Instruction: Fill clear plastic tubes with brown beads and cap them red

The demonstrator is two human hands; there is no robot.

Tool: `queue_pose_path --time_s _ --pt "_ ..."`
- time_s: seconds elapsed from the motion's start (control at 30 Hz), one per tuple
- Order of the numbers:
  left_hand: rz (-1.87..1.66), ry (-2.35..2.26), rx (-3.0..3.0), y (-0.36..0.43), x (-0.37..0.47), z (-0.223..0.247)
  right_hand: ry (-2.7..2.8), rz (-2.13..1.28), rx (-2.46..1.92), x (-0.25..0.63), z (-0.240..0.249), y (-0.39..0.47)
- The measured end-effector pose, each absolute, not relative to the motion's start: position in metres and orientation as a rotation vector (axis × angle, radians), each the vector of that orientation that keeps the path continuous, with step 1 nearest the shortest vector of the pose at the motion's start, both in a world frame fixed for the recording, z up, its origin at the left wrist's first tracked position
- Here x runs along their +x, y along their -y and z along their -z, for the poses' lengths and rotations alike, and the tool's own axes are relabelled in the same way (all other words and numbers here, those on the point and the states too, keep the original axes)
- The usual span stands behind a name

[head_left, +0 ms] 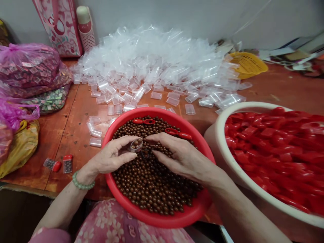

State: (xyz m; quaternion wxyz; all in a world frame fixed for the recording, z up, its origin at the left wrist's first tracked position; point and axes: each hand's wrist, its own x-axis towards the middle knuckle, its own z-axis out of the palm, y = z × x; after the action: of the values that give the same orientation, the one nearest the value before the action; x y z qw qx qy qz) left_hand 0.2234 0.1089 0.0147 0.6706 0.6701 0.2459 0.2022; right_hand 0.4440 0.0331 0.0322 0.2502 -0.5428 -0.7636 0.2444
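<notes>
A red basin [162, 221] full of small brown balls [152, 185] is in front of me. My left hand [117, 153], with a green bead bracelet on the wrist, pinches a clear plastic tube [136, 145] over the balls; a ball or so shows at its mouth. Facing it, my right hand [177, 152] has thumb and fingers around a second clear tube [145, 153], which is partly hidden and dark against the balls. Red caps [184, 136] lie on the balls along the basin's far side.
Behind the basin spreads a heap of clear tubes [152, 57]. A white tub [220, 135] of red caps stands at the right. Two filled, capped tubes [67, 164] lie at the left, near plastic bags [27, 67]. A yellow basket [249, 64] is at the back right.
</notes>
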Motion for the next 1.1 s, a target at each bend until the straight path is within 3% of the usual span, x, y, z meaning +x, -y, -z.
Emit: queue_pose_path --time_s 0.33,1.1 --pt "-0.447 -0.524 1.32 -0.099 0.231 -0.01 1.966 -0.694 -1.182 0.423 -0.038 -0.05" --pt "-0.402 -0.601 1.218 -0.108 0.234 -0.015 1.935 -1.027 -1.259 0.42 -0.042 -0.048"
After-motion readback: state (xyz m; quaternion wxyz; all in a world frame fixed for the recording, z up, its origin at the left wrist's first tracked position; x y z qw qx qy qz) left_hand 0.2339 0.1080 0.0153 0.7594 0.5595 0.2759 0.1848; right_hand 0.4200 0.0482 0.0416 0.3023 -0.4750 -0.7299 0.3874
